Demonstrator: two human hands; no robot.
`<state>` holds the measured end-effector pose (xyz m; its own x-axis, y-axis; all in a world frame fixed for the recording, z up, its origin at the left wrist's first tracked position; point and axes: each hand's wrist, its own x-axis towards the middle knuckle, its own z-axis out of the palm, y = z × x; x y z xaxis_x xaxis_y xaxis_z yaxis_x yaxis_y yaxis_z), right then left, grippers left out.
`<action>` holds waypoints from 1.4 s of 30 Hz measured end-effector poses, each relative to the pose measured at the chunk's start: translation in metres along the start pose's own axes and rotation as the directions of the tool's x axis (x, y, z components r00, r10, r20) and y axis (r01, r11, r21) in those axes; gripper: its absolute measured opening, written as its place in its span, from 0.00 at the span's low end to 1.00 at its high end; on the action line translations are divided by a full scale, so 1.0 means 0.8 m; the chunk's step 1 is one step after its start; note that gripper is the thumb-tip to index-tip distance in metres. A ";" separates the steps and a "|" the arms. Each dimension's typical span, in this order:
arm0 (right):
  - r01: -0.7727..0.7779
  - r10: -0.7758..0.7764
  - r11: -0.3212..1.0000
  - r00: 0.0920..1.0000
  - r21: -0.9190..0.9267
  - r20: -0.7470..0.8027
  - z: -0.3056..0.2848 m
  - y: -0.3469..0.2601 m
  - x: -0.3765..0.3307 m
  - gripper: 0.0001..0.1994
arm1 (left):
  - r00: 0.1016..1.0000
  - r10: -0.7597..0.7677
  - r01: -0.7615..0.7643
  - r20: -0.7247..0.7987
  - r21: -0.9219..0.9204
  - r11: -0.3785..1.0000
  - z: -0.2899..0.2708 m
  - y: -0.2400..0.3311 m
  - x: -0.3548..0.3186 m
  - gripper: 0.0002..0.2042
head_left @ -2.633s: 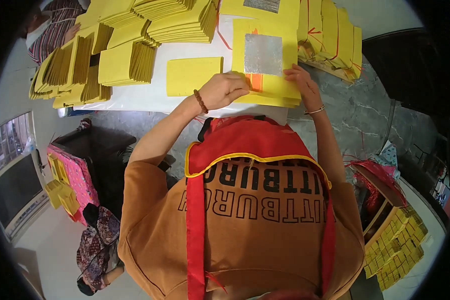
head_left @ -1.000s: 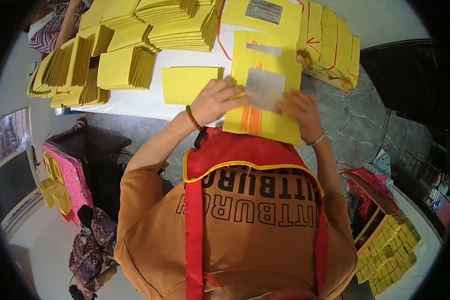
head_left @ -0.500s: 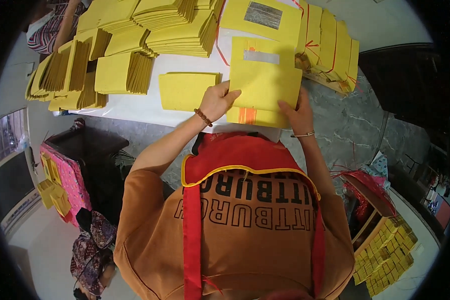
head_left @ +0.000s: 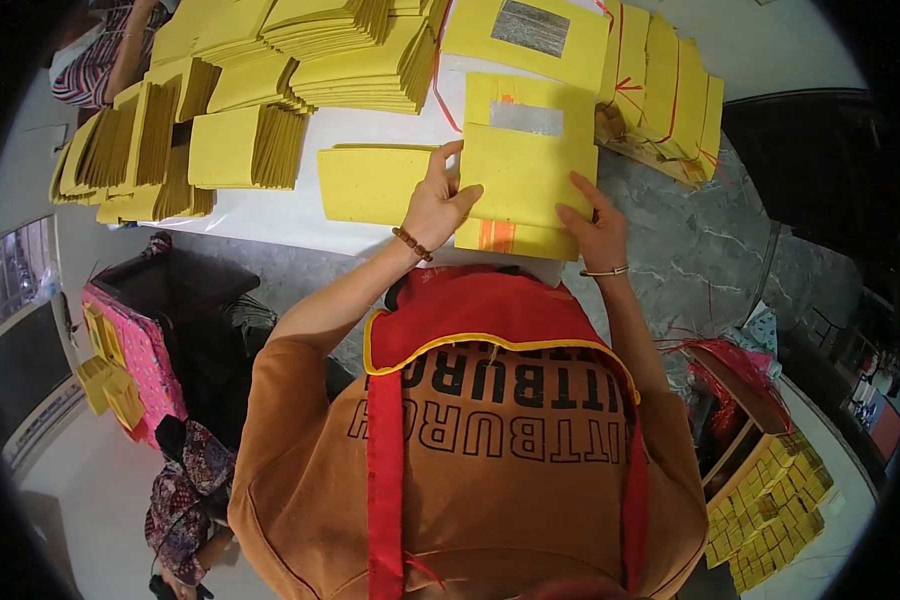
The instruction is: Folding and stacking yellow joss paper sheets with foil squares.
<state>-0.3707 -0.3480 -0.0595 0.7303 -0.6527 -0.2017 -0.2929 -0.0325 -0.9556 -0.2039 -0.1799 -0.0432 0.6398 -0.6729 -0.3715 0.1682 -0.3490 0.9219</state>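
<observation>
A sheet of yellow paper (head_left: 530, 165) with a silver rectangle near its far end and an orange patch at its near end lies in front of me on the white-covered table. At its left edge is my left hand (head_left: 436, 206), thumb on the paper and index finger stretched along the side. My right hand (head_left: 598, 228) touches the right edge, with thumb and index finger spread apart on the paper. Both hands are open. Just left of my left hand lies a folded yellow paper bundle (head_left: 370, 185). Beyond the sheet is another yellow sheet (head_left: 470, 35) with a dark silver rectangle.
Fanned stacks of folded yellow paper (head_left: 240, 150) cover the table's left and far side. Bundles tied with red string (head_left: 660, 85) stand at the right. A person's arm (head_left: 130, 60) shows at the far left. More yellow bundles (head_left: 770, 510) are piled at lower right.
My right fingers have come from the sheet's right edge onto its top. My left index finger has stretched away from me. The sheet's raised right part now lies flatter and narrower.
</observation>
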 end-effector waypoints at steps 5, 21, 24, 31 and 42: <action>0.051 -0.051 0.998 0.999 -0.038 -0.010 -0.001 0.007 0.001 0.23 | 0.997 0.067 -0.055 -0.038 0.253 0.966 -0.002 0.030 -0.011 0.30; 0.177 -0.217 0.872 0.976 -0.457 -0.036 0.003 -0.033 -0.020 0.21 | 0.683 0.581 -0.611 0.444 0.782 0.121 0.053 0.018 0.022 0.29; 0.424 -0.553 0.339 0.812 -0.840 0.187 0.012 -0.033 -0.042 0.24 | 0.690 0.574 -0.598 0.441 0.794 0.108 0.054 0.018 0.026 0.29; 0.465 -0.437 0.450 0.859 -0.762 0.266 0.012 0.011 -0.052 0.30 | 0.573 0.576 -0.758 0.583 0.644 0.102 0.035 0.023 0.019 0.30; 0.305 -0.297 0.951 0.947 0.047 -0.124 -0.026 -0.028 -0.025 0.17 | 0.529 0.650 -0.626 0.546 0.768 -0.136 0.050 0.041 0.003 0.25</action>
<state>-0.3917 -0.3503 -0.0298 0.7019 -0.7022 0.1197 -0.0268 -0.1940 -0.9806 -0.2272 -0.2191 -0.0183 0.0383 -0.9388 0.3424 -0.9992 -0.0326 0.0225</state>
